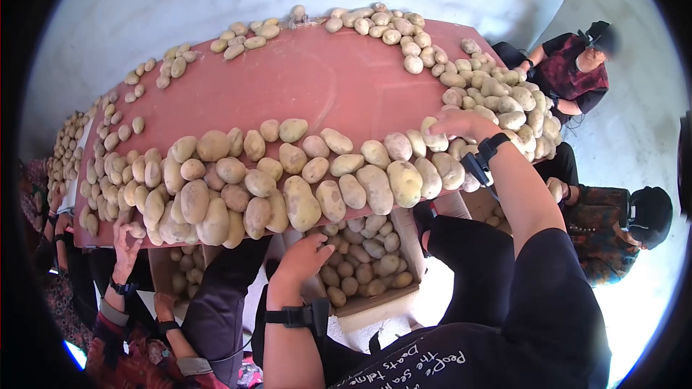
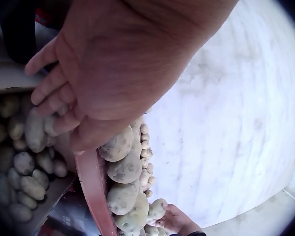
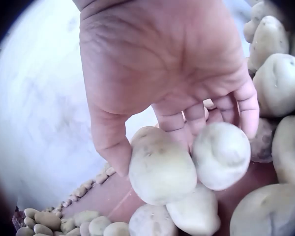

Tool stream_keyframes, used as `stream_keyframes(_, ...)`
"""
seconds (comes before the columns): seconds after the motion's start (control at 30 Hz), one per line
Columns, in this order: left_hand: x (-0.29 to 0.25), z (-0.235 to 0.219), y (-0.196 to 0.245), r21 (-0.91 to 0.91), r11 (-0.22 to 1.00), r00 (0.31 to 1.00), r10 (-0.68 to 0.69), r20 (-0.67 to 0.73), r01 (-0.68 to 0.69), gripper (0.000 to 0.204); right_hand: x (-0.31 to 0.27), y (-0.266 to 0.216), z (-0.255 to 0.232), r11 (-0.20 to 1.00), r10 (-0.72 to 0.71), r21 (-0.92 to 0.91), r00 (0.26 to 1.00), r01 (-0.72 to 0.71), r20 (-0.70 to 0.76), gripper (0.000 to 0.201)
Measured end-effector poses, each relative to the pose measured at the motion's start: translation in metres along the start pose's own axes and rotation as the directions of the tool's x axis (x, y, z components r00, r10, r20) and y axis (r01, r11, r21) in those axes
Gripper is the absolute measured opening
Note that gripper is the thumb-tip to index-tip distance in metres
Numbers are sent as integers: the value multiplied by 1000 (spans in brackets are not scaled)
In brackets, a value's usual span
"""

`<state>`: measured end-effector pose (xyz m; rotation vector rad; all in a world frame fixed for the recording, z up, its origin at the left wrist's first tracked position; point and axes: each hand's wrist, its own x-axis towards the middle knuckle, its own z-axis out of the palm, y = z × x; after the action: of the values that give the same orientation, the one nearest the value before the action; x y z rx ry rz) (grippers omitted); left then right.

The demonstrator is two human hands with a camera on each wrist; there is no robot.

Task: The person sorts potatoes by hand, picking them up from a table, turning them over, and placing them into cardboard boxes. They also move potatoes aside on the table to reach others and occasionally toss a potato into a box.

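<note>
Potatoes (image 1: 375,189) lie along the near edge of the red tabletop (image 1: 310,79). My right hand (image 1: 465,124) reaches over the table's right part; in the right wrist view the hand (image 3: 162,64) has its thumb against one pale potato (image 3: 162,167) and its fingers curled behind that one and a second potato (image 3: 221,155). Below the near edge, my left hand (image 1: 301,259) is beside a cardboard box of potatoes (image 1: 364,270). The left wrist view shows this hand (image 2: 113,64) with loosely bent fingers and nothing in them.
More potatoes (image 1: 504,97) are heaped at the table's right end and along its far edge. Two people (image 1: 577,72) (image 1: 613,230) sit at the right. At the left, another person's hand (image 1: 126,248) touches the near edge. A second box (image 1: 189,270) stands below.
</note>
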<state>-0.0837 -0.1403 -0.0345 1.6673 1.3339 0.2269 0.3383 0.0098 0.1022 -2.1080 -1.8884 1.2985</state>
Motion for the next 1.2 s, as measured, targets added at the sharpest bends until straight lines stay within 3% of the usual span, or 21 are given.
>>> stream_keyframes(0.03,-1,0,1,-11,1000,1000,-3,4,4,45,3,3,2,999,-22,27,997,24,-72,57)
stream_keyframes(0.1,-1,-3,3,-12,1000,1000,-5,9,5,47,27,4,-5,998,26,-48,997,-29,-68,60)
stream_keyframes(0.17,-3,-5,4,7,1000,1000,1,12,-1,46,18,-33,-5,994,21,-107,996,-31,-92,61)
stream_keyframes(0.27,-3,-7,2,3,1000,1000,-1,11,1,46,49,-43,15,967,-232,83,968,240,-94,55)
stream_keyframes(0.33,-4,-8,2,-2,1000,1000,-6,0,6,46,57,-72,30,954,-267,-166,960,251,-83,46)
stream_keyframes(0.4,-5,-8,2,-1,1000,1000,15,-21,-15,45,73,-87,49,852,-352,-433,934,295,-57,41)
stream_keyframes(0.5,-8,-7,3,10,998,997,61,-47,-61,43,91,-105,75,863,-150,-491,989,123,-16,40)
stream_keyframes(0.6,-7,-7,3,14,997,996,72,-55,-71,44,107,-96,84,957,-154,-250,988,147,-8,37)
stream_keyframes(0.7,-7,-7,-1,7,998,996,70,-49,-70,43,110,-89,87,916,-270,-314,963,249,-25,39)
stream_keyframes(0.8,-11,-6,0,-6,999,999,44,-24,-44,43,141,-70,102,857,-274,-490,946,160,-170,41)
stream_keyframes(0.93,-10,-11,5,10,1000,999,28,-30,-28,43,112,-96,103,787,-248,-596,966,161,-68,40)
stream_keyframes(1.03,-12,-11,5,-4,1000,1000,8,-12,-8,43,105,-86,111,817,-404,-508,899,273,-167,38)
stream_keyframes(1.1,-12,-12,5,-53,999,1000,-13,0,13,43,85,-90,118,789,-525,-510,807,343,-270,35)
stream_keyframes(1.13,-13,-13,7,-46,999,1000,-15,3,15,43,64,-98,123,771,-578,-514,751,375,-319,33)
stream_keyframes(1.2,-15,-16,11,-38,999,1000,-20,4,20,43,10,-119,142,608,-787,-558,524,565,-326,26)
